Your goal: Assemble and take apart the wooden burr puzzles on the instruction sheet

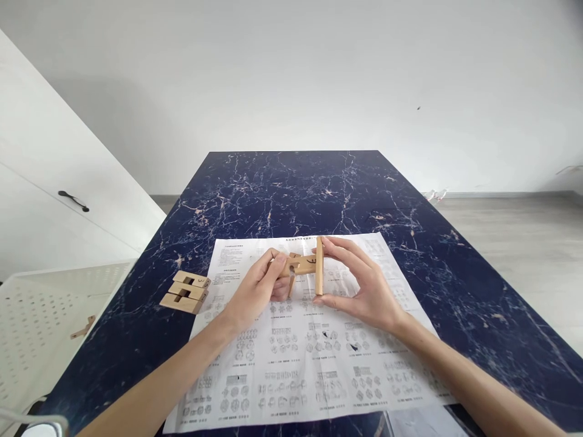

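Above a printed instruction sheet (296, 346), both hands hold wooden puzzle pieces that touch each other. My left hand (262, 282) is closed round a notched wooden piece (303, 265) with a dark mark on it. Its far end meets the side of an upright wooden bar (319, 267). The fingers and thumb of my right hand (359, 276) pinch that bar at its top and bottom ends. Part of another wooden piece (291, 286) shows below my left fingers. Whether the pieces are locked together I cannot tell.
Notched wooden pieces (186, 291) lie side by side at the sheet's left edge. The sheet rests on a dark blue marbled table (282, 188). At left stands a white perforated basket (40, 315) with a wooden piece (82, 328) in it, near a white cabinet (54, 152).
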A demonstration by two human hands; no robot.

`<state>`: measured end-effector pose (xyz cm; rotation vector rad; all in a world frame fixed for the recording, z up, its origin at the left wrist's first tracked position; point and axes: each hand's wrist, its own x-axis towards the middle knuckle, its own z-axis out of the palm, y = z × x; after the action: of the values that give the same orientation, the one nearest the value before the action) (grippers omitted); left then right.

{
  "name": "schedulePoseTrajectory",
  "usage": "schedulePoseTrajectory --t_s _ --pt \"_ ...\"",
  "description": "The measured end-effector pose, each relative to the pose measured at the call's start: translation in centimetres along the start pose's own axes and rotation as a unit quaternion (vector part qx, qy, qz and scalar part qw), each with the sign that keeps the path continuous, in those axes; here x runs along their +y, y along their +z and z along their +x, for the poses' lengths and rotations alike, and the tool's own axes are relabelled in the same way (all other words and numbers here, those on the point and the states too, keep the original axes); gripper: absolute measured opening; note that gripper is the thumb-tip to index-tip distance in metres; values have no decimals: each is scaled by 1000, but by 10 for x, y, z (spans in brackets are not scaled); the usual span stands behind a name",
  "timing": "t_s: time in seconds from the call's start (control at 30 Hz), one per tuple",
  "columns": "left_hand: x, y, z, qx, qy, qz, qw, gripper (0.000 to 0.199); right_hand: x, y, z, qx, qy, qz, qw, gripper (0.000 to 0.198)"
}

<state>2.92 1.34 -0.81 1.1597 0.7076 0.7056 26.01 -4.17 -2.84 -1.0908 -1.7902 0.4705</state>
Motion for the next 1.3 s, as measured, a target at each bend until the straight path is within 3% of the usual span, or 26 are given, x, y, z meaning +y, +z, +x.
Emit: schedulePoseTrajectory --t_s 0.27,0.77,1.0,1.17,1.3 --pt "0 -2 -1 -48 -13 6 999 45 2 3 -1 -51 22 102 993 90" --pt "-7 3 -4 -17 -39 25 999 47 -6 4 -1 -39 24 84 995 92" --pt "-5 4 -6 -21 -44 62 997 45 -4 1 3 -73 66 165 981 89" --pt "-4 9 -7 -29 -25 26 999 44 -9 1 3 -73 73 221 970 85" --pt "-5 17 -10 -12 -41 35 998 43 -13 9 1 -68 88 162 980 91"
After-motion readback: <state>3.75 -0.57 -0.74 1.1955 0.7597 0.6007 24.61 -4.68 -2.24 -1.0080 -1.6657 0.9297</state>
